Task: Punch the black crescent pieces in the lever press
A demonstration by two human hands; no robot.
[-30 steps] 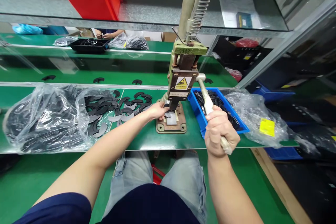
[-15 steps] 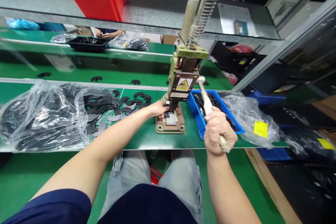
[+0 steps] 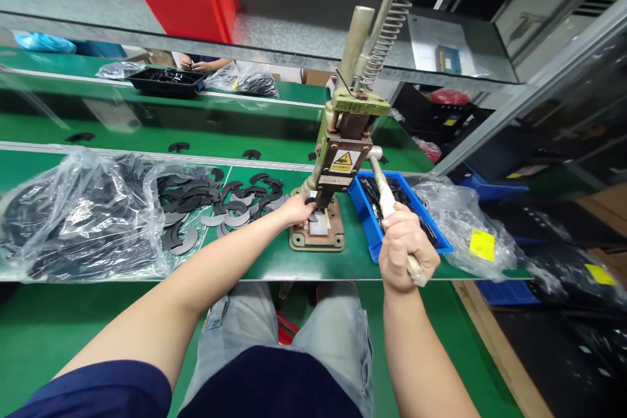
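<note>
A green hand press (image 3: 343,150) stands on the green workbench, its ram lowered close to the base plate (image 3: 298,239). Wrapped around the press's lever (image 3: 384,186) is my right hand (image 3: 407,245); the lever slants down toward me. At the press base, my left hand (image 3: 298,209) pinches a small dark curved part (image 3: 312,215) under the ram, mostly hidden by the fingers. Many black curved pieces (image 3: 236,204) lie loose to the left of the press. A blue bin (image 3: 364,219) with black parts sits to its right, partly behind the lever.
A clear plastic bag (image 3: 88,222) of black pieces covers the bench's left side. Another plastic bag (image 3: 470,228) lies right of the blue bin. Overhead, a red bin (image 3: 191,3) sits on a metal shelf (image 3: 279,19). Across the bench, a co-worker's hands (image 3: 193,63) show behind a black tray (image 3: 166,83).
The view has shifted slightly. My left hand has moved a little at the press base, covering more of the small part. My right hand stays on the lever at nearly the same angle.
</note>
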